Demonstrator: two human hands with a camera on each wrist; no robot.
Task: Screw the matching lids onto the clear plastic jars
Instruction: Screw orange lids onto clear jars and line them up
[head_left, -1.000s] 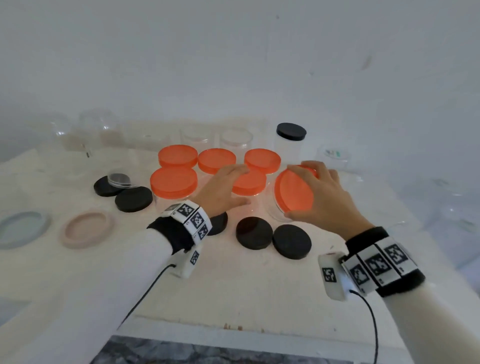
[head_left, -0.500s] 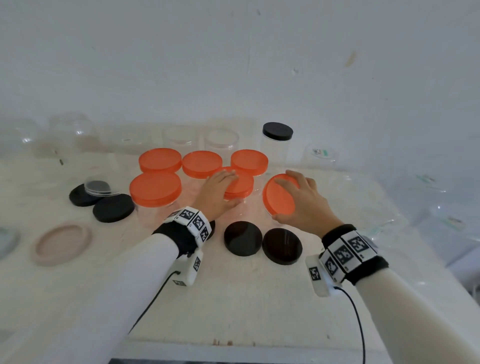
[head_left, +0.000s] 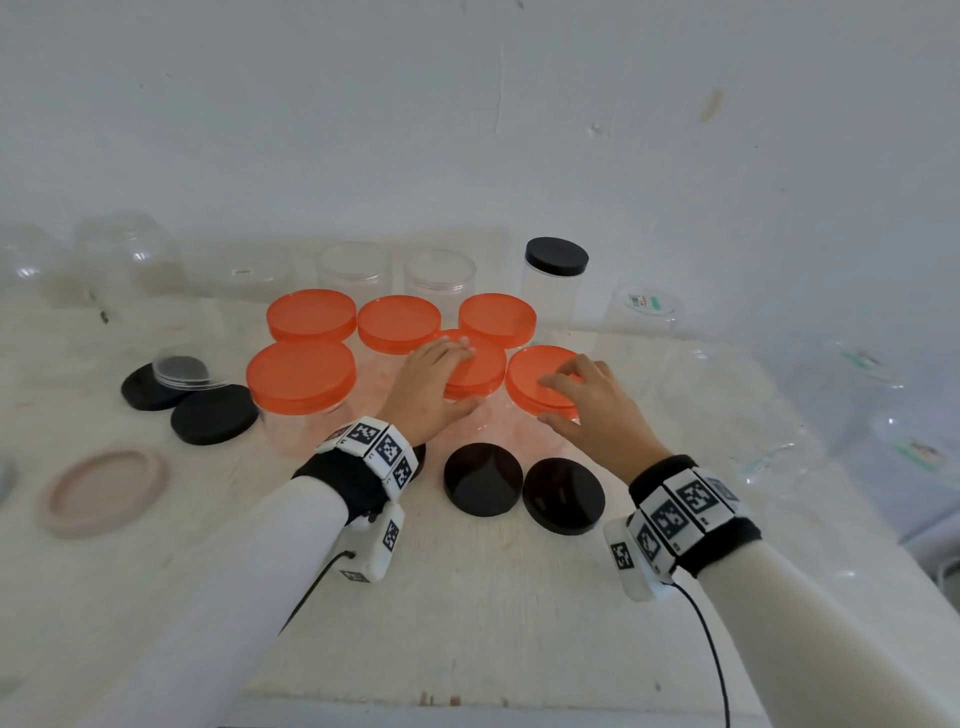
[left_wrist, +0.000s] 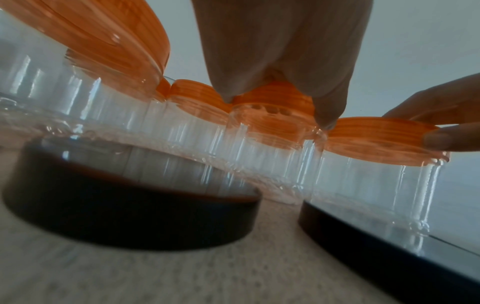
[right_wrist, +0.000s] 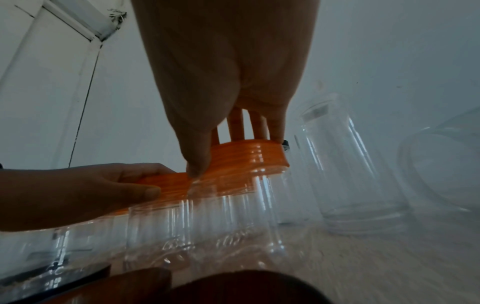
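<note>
Several clear jars with orange lids stand grouped mid-table. My left hand (head_left: 467, 375) lies over the orange lid (head_left: 489, 370) of the middle front jar, fingers across its top and thumb on the near rim, gripping it. My right hand (head_left: 549, 400) holds the orange lid (head_left: 522, 376) on the jar beside it, fingers on top and thumb at the near edge. In the right wrist view that lid (right_wrist: 249, 156) sits level on its clear jar (right_wrist: 228, 222). Two open clear jars (head_left: 439, 270) stand behind the group.
Two black lids (head_left: 483, 478) (head_left: 563, 496) lie just in front of the hands, two more (head_left: 214, 414) at the left. A black-lidded tall jar (head_left: 556, 283) stands at the back. A pink lid (head_left: 101, 491) lies far left. Empty clear jars (right_wrist: 350, 164) crowd the right side.
The right jar was tipped with its orange lid facing me; it now stands upright beside the middle jar, my right hand still on the lid. My left hand stayed on the middle lid.
</note>
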